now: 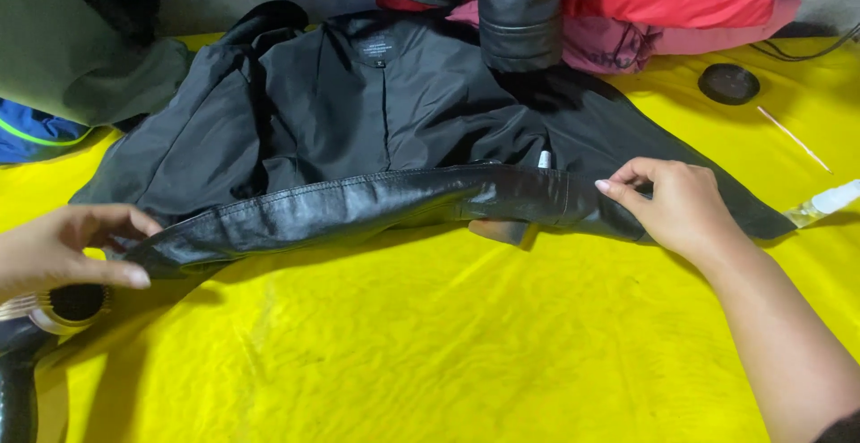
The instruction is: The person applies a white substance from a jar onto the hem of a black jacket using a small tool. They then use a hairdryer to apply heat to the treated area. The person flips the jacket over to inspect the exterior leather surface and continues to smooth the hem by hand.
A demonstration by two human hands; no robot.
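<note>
Pinching the glossy hem of a black leather jacket [358,129] at either end: left hand [63,250] closed on the lower-left corner, right hand [676,206] gripping near the right edge, fingers curled, forearm angled in from bottom right. Spread lining-up across a yellow sheet [448,335], beside pink and red clothes [681,4], a round dark lid [728,83]. Partly cut off at bottom left, a hair dryer [40,335].

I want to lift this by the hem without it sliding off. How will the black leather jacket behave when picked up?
Probably floppy: the black leather jacket lies in soft folds and its hem sags between the left hand and right hand. Its glossy hem and smooth lining suggest it may slip on the yellow sheet. The thick seams hint at some weight.
</note>
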